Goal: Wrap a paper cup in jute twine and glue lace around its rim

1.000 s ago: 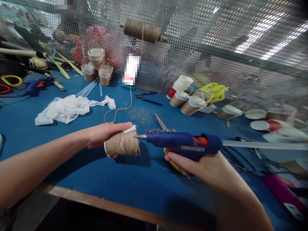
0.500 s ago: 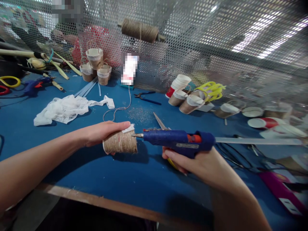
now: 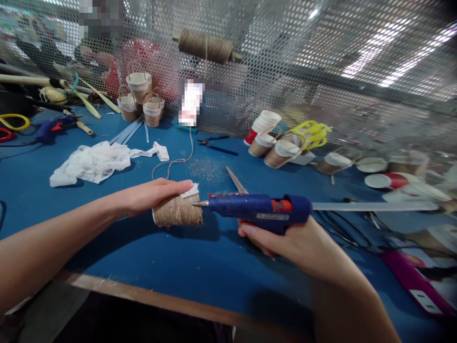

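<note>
My left hand is wrapped round a paper cup wound with jute twine, which lies on its side above the blue table. Under the thumb a short piece of white lace sits on the twine. My right hand grips a blue glue gun with a long clear glue stick sticking out of its back. The metal nozzle points left, at the twine near the lace. Behind and under the gun lie scissors, their yellow handle mostly hidden by my right hand.
Crumpled white lace lies at left, near a second glue gun. Small twine buckets stand at the back, with pliers, a phone and paper cups further right. A purple power strip is at right.
The glue gun and my right hand have shifted slightly left, bringing the nozzle further over the twine-wound cup. My left hand keeps its hold on the cup.
</note>
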`<state>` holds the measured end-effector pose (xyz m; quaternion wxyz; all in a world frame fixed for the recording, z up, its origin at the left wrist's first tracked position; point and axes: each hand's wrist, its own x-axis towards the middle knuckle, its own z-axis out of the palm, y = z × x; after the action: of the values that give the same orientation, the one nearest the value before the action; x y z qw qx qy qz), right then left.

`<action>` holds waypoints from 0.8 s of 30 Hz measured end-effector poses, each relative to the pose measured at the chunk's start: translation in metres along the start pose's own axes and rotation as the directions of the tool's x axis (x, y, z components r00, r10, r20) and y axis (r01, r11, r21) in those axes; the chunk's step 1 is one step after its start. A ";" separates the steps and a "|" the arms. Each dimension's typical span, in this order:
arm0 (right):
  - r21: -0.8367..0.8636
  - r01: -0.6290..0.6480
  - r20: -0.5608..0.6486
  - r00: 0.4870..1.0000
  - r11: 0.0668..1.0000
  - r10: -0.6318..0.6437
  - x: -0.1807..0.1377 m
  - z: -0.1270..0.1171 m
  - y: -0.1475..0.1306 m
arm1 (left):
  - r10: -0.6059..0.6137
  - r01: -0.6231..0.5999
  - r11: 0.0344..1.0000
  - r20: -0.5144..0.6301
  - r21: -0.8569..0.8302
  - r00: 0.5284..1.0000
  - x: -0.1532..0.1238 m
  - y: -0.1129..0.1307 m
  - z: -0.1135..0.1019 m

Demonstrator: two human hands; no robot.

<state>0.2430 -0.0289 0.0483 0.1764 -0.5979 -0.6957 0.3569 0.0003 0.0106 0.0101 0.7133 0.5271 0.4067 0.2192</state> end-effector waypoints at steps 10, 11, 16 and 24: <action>0.047 0.042 -0.004 0.999 0.998 -0.042 -0.002 -0.001 -0.004 | -0.086 0.086 0.996 -0.002 -0.039 0.996 0.001 0.002 -0.003; 0.061 0.049 0.000 0.999 0.997 -0.049 -0.002 -0.001 -0.005 | -0.102 0.101 0.994 -0.004 -0.050 0.995 0.001 0.003 -0.003; 0.094 0.037 0.023 0.999 0.995 -0.039 -0.003 -0.004 -0.005 | -0.120 0.121 0.987 0.024 -0.103 0.993 0.001 0.006 -0.008; 0.451 0.124 -0.139 0.988 0.884 -0.068 0.008 -0.010 0.006 | -0.085 0.093 0.987 0.063 -0.132 0.994 0.003 0.005 -0.008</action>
<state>0.2524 -0.0180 0.0498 0.3710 -0.5247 -0.6088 0.4652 -0.0044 0.0191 0.0130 0.7675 0.4651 0.3938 0.1989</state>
